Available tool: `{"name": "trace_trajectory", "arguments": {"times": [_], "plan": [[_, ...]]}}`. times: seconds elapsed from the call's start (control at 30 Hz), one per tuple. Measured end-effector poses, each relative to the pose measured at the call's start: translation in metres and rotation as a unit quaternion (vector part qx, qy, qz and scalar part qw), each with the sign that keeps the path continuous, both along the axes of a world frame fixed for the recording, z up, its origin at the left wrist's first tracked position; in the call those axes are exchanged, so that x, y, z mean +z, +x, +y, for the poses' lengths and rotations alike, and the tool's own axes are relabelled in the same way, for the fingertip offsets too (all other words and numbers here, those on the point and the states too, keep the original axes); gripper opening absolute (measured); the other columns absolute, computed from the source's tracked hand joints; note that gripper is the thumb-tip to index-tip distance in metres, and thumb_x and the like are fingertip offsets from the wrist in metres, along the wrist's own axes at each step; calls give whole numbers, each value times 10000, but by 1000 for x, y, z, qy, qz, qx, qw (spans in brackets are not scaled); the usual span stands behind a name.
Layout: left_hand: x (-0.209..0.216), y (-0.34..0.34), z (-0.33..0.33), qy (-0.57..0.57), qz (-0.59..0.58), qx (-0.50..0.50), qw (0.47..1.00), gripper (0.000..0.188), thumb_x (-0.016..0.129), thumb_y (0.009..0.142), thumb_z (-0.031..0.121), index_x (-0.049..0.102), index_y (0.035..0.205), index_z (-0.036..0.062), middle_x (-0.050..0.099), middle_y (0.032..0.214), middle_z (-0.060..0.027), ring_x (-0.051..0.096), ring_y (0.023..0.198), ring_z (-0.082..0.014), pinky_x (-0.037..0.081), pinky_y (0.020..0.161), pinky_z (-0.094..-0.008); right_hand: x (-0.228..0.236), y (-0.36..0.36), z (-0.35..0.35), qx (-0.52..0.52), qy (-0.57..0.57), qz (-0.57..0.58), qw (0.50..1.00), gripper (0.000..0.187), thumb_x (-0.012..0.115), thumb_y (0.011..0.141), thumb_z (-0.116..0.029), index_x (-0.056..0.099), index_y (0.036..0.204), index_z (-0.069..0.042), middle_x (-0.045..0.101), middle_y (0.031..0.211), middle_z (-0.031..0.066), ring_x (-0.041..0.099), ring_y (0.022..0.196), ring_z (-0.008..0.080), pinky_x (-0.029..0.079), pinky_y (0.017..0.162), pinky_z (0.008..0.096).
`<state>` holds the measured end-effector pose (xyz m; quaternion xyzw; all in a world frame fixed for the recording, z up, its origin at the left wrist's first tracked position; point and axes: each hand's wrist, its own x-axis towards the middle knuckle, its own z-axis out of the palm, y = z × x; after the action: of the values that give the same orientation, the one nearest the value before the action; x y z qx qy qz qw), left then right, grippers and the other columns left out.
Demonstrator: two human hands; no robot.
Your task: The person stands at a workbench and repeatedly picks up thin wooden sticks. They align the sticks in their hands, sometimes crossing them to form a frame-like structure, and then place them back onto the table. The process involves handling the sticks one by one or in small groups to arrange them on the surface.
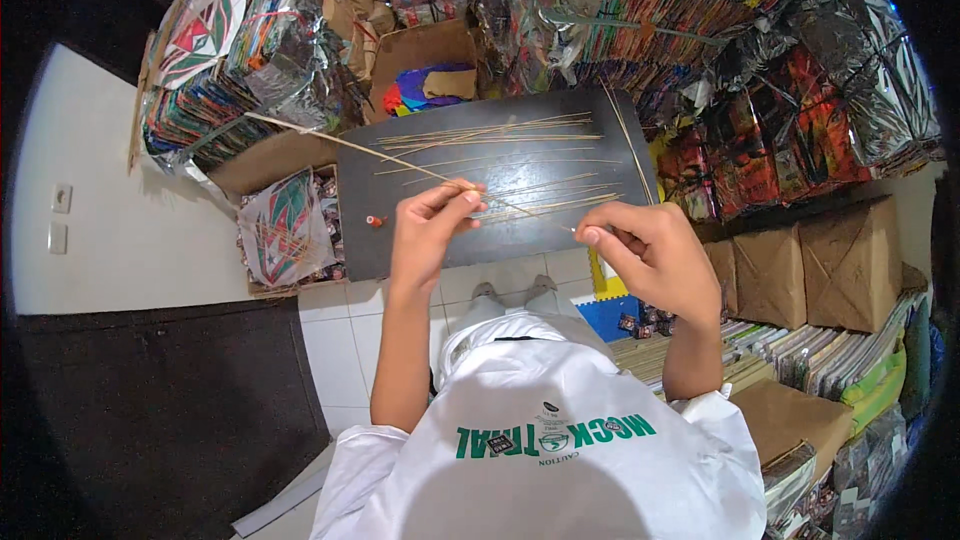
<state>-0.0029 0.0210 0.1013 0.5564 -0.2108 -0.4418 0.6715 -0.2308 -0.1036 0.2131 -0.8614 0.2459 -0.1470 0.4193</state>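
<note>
A long thin bamboo stick (350,146) runs from the upper left down across the table's near half. My left hand (432,225) pinches it between thumb and fingers. Close to the stick's lower right end is my right hand (640,245), its thumb and forefinger pressed together. A tiny pale tip shows at those fingertips; whether it is the stick's end or something else, I cannot tell. Beneath both hands, several more bamboo sticks (490,136) lie loosely grouped on a dark table (400,250). A small orange spool (375,221) sits near the table's left edge.
Below the table's left side, an open box holds a patterned kite sheet (290,230). Behind stands a cardboard box (425,45) with colourful material. Stacked wrapped bundles (700,0) line the back and right. Brown parcels (850,265) stand at right, above flat stacked sheets.
</note>
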Motion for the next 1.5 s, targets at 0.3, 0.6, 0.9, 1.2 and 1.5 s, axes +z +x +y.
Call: {"name": "trace_trajectory", "arguments": {"times": [0.3,0.6,0.9,1.2,1.5], "plan": [[2,-33,-12,16,57,-99,993,210,688,900,113,700,1080,6,689,1148,-94,683,962,-154,576,720,-266,-17,20,-1,-35,2,-59,998,107,621,919,-75,688,918,9,591,629,44,435,521,27,348,469,234],[-6,-38,-14,28,100,-119,987,220,690,904,124,704,1102,30,694,1135,-60,663,938,-117,554,672,-229,-12,26,-1,-60,-43,-98,992,107,627,918,-67,697,933,12,629,651,45,455,523,20,362,471,228],[-11,-39,-17,32,113,-116,986,228,702,901,142,718,1107,44,696,1087,-12,614,866,-71,521,649,-213,-8,26,-1,-61,-26,-72,995,119,633,907,-123,699,949,-34,676,734,164,660,571,248,487,533,334],[-10,-40,-19,27,121,-138,983,231,700,906,145,714,1109,36,704,1078,-26,622,864,-78,534,642,-204,-8,33,-3,-54,-20,-74,996,126,635,905,-124,699,944,-23,675,736,178,674,579,251,497,540,330],[-18,-41,-19,22,118,-140,983,198,701,907,126,706,1071,16,699,947,-37,627,791,-80,544,643,-208,-4,35,-5,-59,-39,-56,996,129,642,898,-128,698,940,-20,665,719,182,654,552,235,486,527,324]]}}
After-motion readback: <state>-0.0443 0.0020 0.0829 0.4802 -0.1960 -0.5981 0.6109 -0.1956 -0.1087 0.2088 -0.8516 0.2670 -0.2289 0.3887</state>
